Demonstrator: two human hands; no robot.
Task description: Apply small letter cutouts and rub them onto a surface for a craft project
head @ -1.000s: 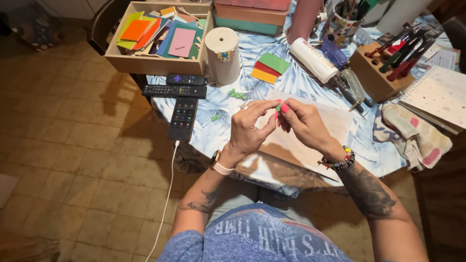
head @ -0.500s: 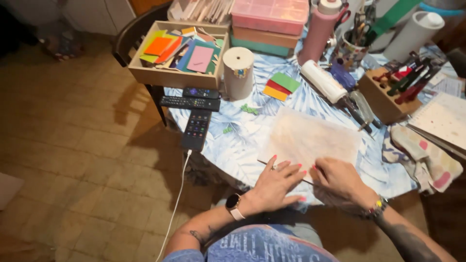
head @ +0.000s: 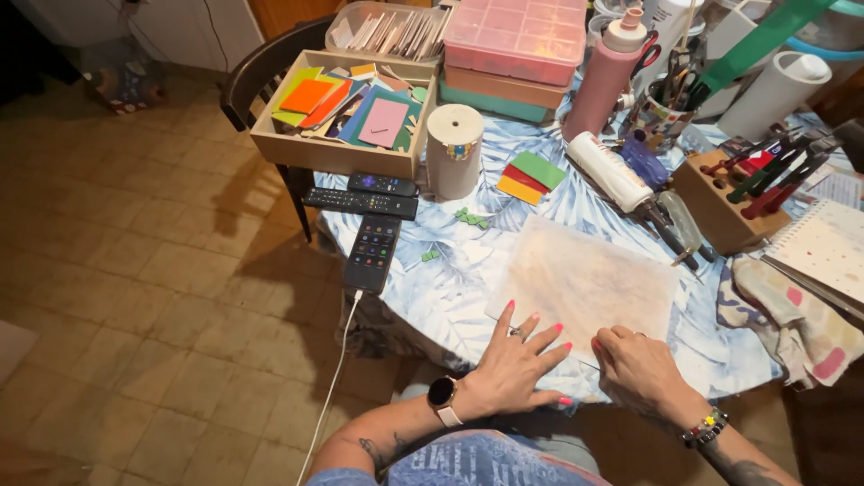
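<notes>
My left hand (head: pixel 520 358) lies flat with its fingers spread, at the near edge of the round table with the blue leaf-pattern cloth (head: pixel 450 288). Its fingertips touch the lower left corner of a beige mottled sheet (head: pixel 585 279). My right hand (head: pixel 634 362) rests beside it on the sheet's near edge. The fingers are curled and pinch a thin dark stick (head: pixel 583 362), of which only a short piece shows between the hands. A watch sits on my left wrist and a beaded bracelet on my right.
A phone on a white cable (head: pixel 373 252) and two remotes (head: pixel 362 202) lie to the left. Behind are a wooden box of coloured sheets (head: pixel 346 117), a white roll (head: pixel 454 148), coloured foam pieces (head: pixel 531 177), a glue bottle (head: pixel 610 171), a tool block (head: pixel 720 202), a notebook (head: pixel 823 247) and a cloth (head: pixel 792 315).
Both hands came down from chest height, where they worked something small, to the table's near edge. The left hand has spread flat and the view has tilted toward the table.
</notes>
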